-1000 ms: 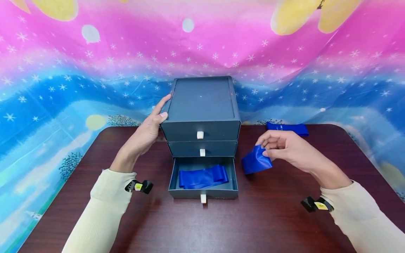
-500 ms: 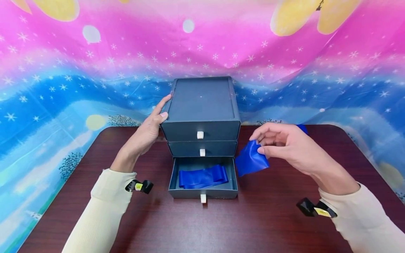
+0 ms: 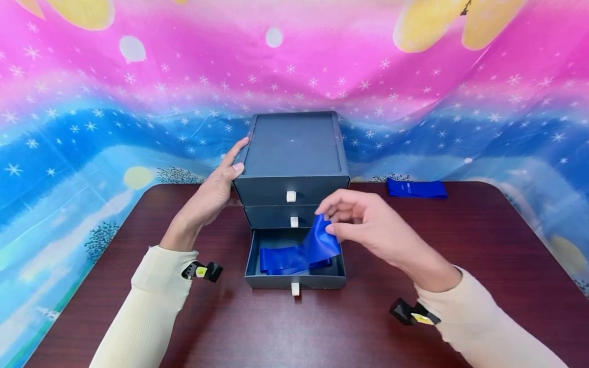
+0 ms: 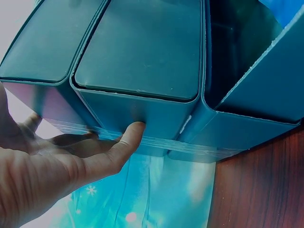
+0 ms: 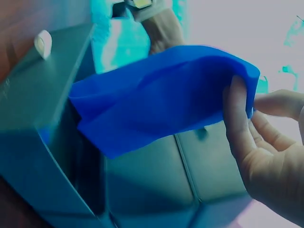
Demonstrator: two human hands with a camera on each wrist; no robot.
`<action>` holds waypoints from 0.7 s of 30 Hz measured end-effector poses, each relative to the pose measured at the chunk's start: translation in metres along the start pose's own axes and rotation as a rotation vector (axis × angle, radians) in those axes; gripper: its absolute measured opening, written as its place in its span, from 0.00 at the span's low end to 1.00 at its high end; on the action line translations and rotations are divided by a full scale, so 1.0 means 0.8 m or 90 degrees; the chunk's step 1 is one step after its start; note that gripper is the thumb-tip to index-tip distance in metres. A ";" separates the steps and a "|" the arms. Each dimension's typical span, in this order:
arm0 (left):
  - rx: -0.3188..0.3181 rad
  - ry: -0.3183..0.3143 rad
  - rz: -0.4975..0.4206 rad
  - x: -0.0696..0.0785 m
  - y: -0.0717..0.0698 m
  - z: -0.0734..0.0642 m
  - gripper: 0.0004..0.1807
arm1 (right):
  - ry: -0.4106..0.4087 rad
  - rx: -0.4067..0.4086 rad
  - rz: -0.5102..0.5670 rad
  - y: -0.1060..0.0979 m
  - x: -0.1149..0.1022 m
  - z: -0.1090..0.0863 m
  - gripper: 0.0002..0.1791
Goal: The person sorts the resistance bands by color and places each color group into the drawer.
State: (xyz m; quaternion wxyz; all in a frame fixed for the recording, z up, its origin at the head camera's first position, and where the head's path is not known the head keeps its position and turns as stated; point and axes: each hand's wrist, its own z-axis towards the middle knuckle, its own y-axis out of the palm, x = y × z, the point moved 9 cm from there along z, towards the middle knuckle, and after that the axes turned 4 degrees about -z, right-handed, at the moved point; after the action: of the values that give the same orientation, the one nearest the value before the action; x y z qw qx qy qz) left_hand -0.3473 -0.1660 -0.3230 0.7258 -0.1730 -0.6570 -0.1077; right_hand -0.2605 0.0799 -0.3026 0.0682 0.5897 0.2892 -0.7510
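Observation:
A dark grey drawer cabinet (image 3: 292, 148) with stacked drawers stands on the table, its bottom drawer (image 3: 271, 282) pulled out. My left hand (image 3: 213, 190) rests against the cabinet's left side, thumb near the top front corner; the left wrist view shows its thumb (image 4: 130, 140) on the side wall. My right hand (image 3: 375, 227) pinches one end of a blue resistance band (image 3: 323, 244) between thumb and fingers. That band hangs as a flattened loop over the open drawer, in front of another folded blue band (image 3: 278, 259) lying inside. Whether the two touch, I cannot tell.
A further blue band (image 3: 416, 188) with pale print lies at the back right of the brown table (image 3: 294, 332). White pull tabs (image 3: 291, 196) stick out from the drawer fronts. A patterned cloth (image 3: 294, 66) hangs behind the table.
My right hand has carried the blue resistance band leftward from beside the cabinet to above the open drawer. The left hand and cabinet have stayed put.

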 end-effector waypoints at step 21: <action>0.001 0.002 0.009 0.000 -0.001 0.001 0.32 | 0.019 -0.047 0.039 0.115 0.007 0.059 0.13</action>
State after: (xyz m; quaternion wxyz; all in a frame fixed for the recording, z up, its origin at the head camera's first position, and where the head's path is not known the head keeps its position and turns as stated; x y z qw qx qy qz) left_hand -0.3480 -0.1668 -0.3228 0.7279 -0.1771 -0.6545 -0.1023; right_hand -0.2617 -0.0189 -0.3342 0.1089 0.6064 0.2993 -0.7286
